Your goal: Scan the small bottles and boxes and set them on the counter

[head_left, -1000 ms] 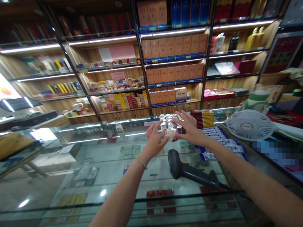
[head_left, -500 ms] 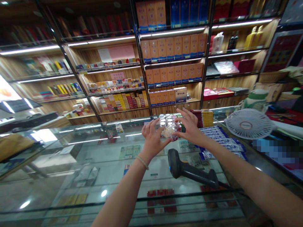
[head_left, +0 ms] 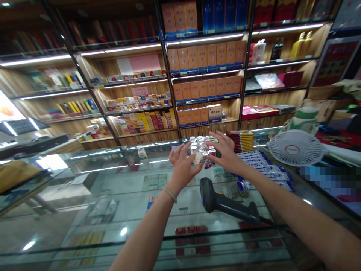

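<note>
My left hand (head_left: pixel 182 162) is curled around a small clear bottle (head_left: pixel 199 157) with pale contents, its thumb under the near side. My right hand (head_left: pixel 224 150) is beside the bottle group, thumb and forefinger apart in a curve; whether they touch a bottle is hard to tell. Several small bottles with silvery caps (head_left: pixel 193 139) stand close together just behind the hands, partly hidden by them. Nearer me, a black handheld barcode scanner (head_left: pixel 225 205) lies on the glass counter (head_left: pixel 126 203).
Blue-and-white packets (head_left: pixel 263 169) and a stack of red and yellow packs (head_left: pixel 241 141) lie to the right. A white fan (head_left: pixel 295 148) and a green-and-white jug (head_left: pixel 304 118) stand beyond. One small bottle (head_left: pixel 142 152) stands apart at left. Shelves of boxes (head_left: pixel 207 90) line the back.
My right thumb has drawn slightly back from the clear bottle. The bottle has shifted a little left and tilted in my left hand.
</note>
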Demonstrator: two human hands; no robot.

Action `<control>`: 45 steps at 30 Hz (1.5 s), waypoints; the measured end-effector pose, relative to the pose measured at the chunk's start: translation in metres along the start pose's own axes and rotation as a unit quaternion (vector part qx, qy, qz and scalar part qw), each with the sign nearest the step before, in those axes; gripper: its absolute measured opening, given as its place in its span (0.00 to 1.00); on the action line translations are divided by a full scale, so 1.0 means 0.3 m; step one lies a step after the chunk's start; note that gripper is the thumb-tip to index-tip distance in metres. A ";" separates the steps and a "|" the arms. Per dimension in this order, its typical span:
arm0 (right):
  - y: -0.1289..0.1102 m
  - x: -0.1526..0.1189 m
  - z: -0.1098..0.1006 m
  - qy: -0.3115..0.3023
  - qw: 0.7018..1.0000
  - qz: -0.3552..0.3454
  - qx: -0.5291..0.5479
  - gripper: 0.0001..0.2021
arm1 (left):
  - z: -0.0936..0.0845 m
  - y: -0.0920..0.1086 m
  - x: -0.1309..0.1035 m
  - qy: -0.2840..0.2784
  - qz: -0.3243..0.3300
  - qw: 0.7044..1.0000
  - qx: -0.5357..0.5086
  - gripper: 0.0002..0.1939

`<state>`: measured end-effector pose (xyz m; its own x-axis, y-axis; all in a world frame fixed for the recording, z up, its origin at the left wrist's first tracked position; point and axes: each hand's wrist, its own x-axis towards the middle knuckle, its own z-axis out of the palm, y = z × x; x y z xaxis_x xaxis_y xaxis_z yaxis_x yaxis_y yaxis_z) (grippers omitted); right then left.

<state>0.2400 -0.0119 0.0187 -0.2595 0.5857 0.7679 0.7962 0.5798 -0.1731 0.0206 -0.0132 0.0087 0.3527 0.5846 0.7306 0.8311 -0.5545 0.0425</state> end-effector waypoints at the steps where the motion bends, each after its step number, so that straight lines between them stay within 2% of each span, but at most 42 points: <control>1: 0.001 0.000 0.001 0.001 1.000 -0.001 0.001 0.21 | 0.000 -0.001 0.000 -0.008 0.003 1.000 -0.002 0.12; 9: 0.001 -0.005 0.020 0.018 1.000 0.006 0.003 0.19 | 0.010 -0.001 -0.007 -0.058 0.010 0.998 -0.020 0.12; 21: -0.026 -0.014 0.029 0.042 0.997 0.057 0.007 0.14 | 0.026 -0.014 -0.005 -0.031 0.003 0.999 -0.013 0.18; 25: -0.034 -0.018 0.028 0.054 0.997 0.055 -0.001 0.14 | 0.012 -0.006 -0.001 -0.021 -0.012 1.000 -0.007 0.17; 31: -0.038 -0.014 0.031 0.039 0.998 0.049 -0.022 0.13 | -0.002 -0.004 -0.002 -0.005 -0.023 1.000 -0.001 0.13; 37: -0.064 0.023 0.033 0.031 0.998 0.035 -0.041 0.14 | -0.014 -0.026 0.004 0.010 -0.034 0.999 -0.005 0.09; 45: -0.109 0.066 0.001 0.026 0.997 0.040 -0.057 0.12 | -0.052 -0.036 0.034 0.013 -0.047 0.999 -0.022 0.06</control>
<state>0.2087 -0.0191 0.0393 -0.1664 0.5964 0.7852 0.8711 0.4620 -0.1663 0.0084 -0.0106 0.0263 0.2626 0.6207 0.7388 0.8402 -0.5236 0.1413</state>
